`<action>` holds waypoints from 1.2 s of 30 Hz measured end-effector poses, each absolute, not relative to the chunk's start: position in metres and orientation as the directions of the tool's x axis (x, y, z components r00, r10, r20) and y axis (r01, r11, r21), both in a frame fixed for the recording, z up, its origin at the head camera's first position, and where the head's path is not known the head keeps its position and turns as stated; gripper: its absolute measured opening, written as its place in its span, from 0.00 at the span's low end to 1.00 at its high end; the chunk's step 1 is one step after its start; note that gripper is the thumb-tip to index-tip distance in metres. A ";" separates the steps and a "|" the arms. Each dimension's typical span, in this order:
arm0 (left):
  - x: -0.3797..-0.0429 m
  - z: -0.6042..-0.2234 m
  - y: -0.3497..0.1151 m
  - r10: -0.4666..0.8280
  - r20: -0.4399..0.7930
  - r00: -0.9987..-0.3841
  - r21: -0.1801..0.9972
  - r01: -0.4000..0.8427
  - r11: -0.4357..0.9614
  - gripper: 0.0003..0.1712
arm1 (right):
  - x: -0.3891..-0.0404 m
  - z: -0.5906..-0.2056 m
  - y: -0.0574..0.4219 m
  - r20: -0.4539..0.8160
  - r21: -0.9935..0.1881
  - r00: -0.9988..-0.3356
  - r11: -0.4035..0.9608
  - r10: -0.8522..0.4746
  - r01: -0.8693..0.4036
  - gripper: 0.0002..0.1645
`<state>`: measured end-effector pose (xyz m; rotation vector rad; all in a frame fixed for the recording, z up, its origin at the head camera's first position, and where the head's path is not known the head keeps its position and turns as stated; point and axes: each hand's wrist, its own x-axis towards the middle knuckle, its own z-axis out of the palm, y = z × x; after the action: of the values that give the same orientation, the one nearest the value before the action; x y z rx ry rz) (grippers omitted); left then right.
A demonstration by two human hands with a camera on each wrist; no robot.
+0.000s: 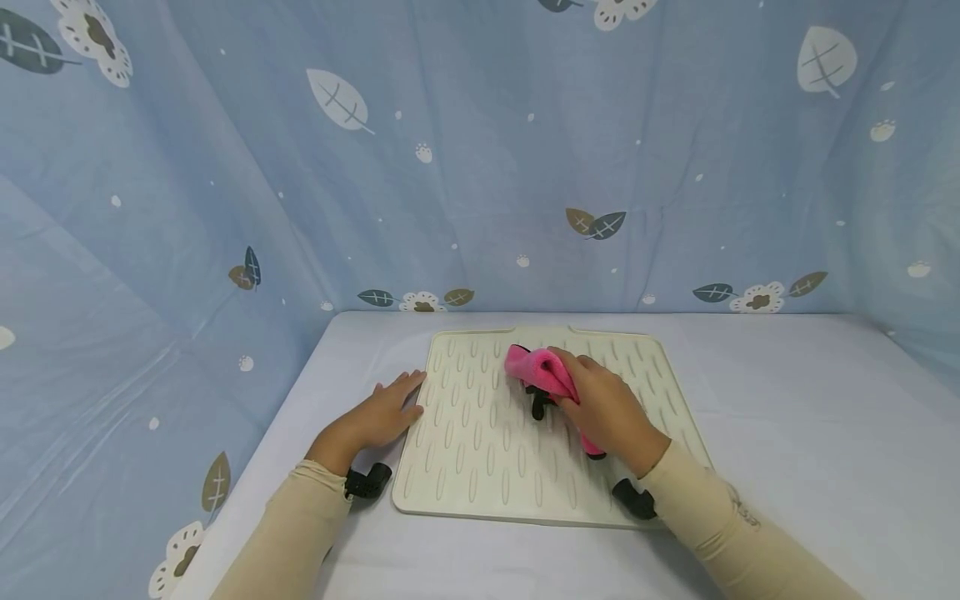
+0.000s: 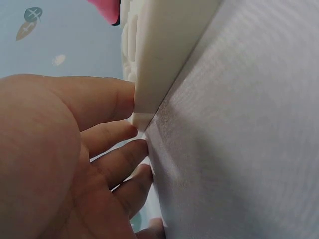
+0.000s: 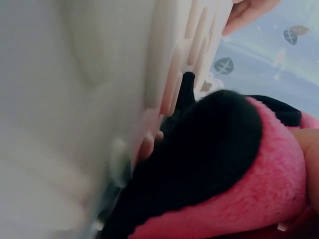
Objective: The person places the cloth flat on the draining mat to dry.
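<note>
A cream-coloured mat [image 1: 465, 467] with raised oval ridges lies flat on the white tabletop. My right hand [image 1: 611, 412] grips a folded pink plush cloth [image 1: 536, 371] with black trim, over the mat's middle. In the right wrist view, the cloth [image 3: 234, 209] bulges close to the ridges. A small black patch [image 1: 538, 407] shows beside the cloth on the mat; I cannot tell whether it belongs to the cloth. At the mat's left edge rests my left hand [image 1: 378, 417], fingers extended. Its thumb [image 2: 107, 99] touches the mat's side wall [image 2: 159, 55] in the left wrist view.
White cloth [image 1: 810, 417] covers the table around the mat. A blue curtain [image 1: 480, 167] with leaf and flower prints hangs behind and along the left side. Black wrist-worn devices sit below the left sleeve [image 1: 367, 482] and the right sleeve [image 1: 633, 500].
</note>
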<state>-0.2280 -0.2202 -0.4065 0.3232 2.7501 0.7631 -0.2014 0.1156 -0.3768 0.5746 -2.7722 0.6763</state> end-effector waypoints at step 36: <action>-0.226 -0.406 -0.217 0.260 -0.210 -0.943 0.499 0.125 0.857 0.37 | -0.172 -0.390 0.127 0.120 -0.214 -0.771 0.742 -0.625 -0.635 0.47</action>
<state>-0.2262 -0.2166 -0.4060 0.2920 2.7625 0.7164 -0.1715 0.1268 -0.3897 1.0477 -2.8941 0.3790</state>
